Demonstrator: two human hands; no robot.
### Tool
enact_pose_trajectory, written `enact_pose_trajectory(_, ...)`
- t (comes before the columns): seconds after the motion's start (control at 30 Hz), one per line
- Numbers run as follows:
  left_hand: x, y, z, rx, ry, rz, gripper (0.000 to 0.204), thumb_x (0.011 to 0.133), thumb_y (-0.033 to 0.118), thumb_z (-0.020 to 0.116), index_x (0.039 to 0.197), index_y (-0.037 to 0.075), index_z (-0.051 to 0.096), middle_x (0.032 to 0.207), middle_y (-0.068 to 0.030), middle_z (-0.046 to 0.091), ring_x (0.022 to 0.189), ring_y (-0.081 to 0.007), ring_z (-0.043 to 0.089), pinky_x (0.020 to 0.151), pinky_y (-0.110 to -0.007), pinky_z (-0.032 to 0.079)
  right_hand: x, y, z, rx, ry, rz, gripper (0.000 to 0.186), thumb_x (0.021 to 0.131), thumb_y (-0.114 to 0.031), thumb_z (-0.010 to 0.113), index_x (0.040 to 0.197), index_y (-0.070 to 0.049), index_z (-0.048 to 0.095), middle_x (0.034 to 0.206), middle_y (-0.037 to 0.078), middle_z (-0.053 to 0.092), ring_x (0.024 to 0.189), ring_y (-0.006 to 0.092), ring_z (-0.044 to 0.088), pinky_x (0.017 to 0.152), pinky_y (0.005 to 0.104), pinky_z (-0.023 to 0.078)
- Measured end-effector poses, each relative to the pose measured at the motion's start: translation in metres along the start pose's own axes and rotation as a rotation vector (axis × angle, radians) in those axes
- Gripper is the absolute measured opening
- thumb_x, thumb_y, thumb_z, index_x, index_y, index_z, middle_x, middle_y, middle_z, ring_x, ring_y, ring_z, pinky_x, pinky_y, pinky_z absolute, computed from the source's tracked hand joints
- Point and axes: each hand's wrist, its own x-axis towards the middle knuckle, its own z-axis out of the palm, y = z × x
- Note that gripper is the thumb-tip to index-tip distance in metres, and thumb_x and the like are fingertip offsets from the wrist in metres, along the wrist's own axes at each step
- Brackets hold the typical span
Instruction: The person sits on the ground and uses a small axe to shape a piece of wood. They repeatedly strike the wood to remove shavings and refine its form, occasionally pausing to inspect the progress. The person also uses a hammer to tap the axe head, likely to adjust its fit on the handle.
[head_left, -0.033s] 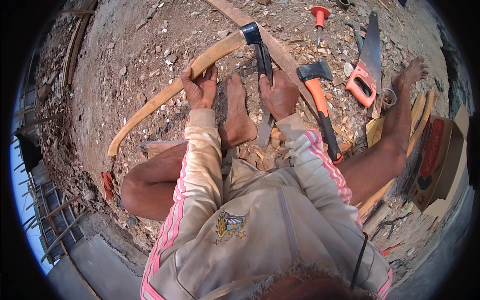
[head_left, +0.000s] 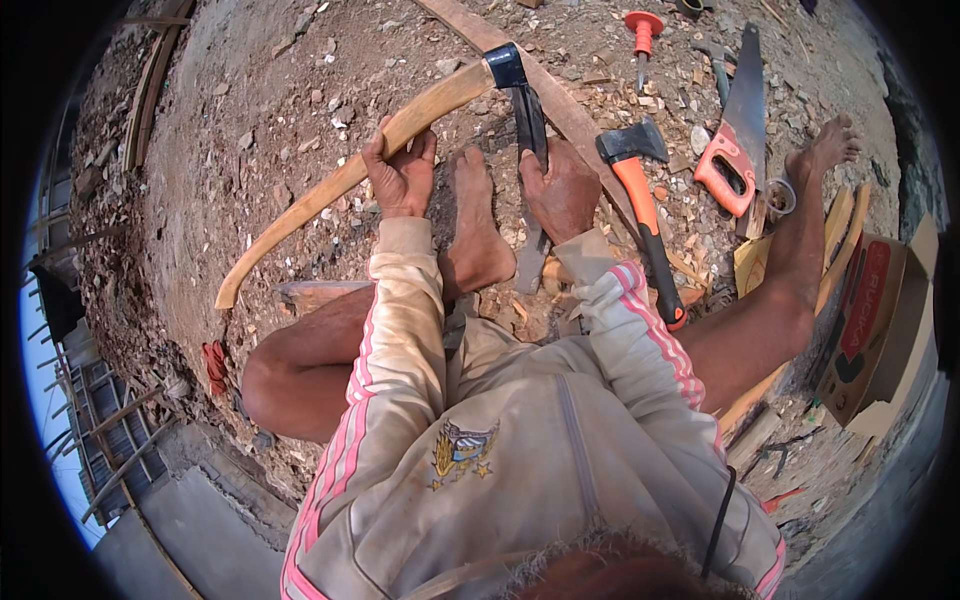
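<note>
An adze with a long curved wooden handle and a black head lies across both my hands. Around the middle of the handle, my left hand is closed, palm turned up, its fingertips behind the wood. The long dark blade runs down from the head, and my right hand grips it partway along. Its lower end widens to a flat grey edge near my bare foot. Right of that hand lies a hatchet with an orange and black handle.
A handsaw, a hammer and a chisel with an orange guard lie at the far right. A long wooden board slants behind the blade. An open cardboard box stands at right. Wood chips and stones litter the ground.
</note>
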Motion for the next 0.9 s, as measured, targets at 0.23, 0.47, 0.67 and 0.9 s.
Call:
enact_pose_trajectory(0.23,0.005,-0.002,0.005,0.003,0.043,0.013,0.043,0.081,0.03,0.076,0.115,0.007,0.067,0.118,-0.0145,0.066,0.111,-0.0323,0.062,0.103,-0.051,0.049,-0.008,-0.004,-0.003,0.001,-0.01,-0.007,0.02,0.085,-0.024,0.064,0.087,-0.004,0.06,0.083,0.015,0.062,0.073,0.0387,0.065,0.062,0.0496,0.051)
enact_pose_trajectory(0.47,0.006,-0.004,0.006,-0.008,0.024,0.016,0.042,0.079,0.03,0.076,0.112,0.006,0.067,0.115,-0.0116,0.067,0.111,-0.0308,0.061,0.102,-0.05,0.049,-0.014,0.001,-0.006,0.009,0.022,-0.081,0.016,0.083,-0.02,0.067,0.087,-0.006,0.061,0.081,0.013,0.06,0.066,0.0358,0.064,0.057,0.0457,0.052)
enact_pose_trajectory(0.67,0.009,-0.003,-0.001,-0.026,0.045,0.032,0.042,0.077,0.03,0.076,0.111,0.006,0.068,0.114,-0.0111,0.067,0.109,-0.0311,0.062,0.1,-0.05,0.049,-0.019,-0.005,-0.012,0.03,0.018,-0.089,0.014,0.083,-0.019,0.067,0.086,-0.007,0.061,0.083,0.011,0.06,0.071,0.0333,0.065,0.059,0.0445,0.052)
enact_pose_trajectory(0.9,0.007,-0.004,0.003,-0.024,0.038,0.019,0.042,0.076,0.031,0.076,0.11,0.007,0.069,0.113,-0.011,0.068,0.103,-0.0299,0.063,0.098,-0.05,0.051,-0.025,-0.007,-0.018,0.072,-0.003,-0.075,0.018,0.082,-0.017,0.07,0.088,-0.003,0.06,0.083,0.015,0.06,0.072,0.0374,0.063,0.06,0.045,0.05)
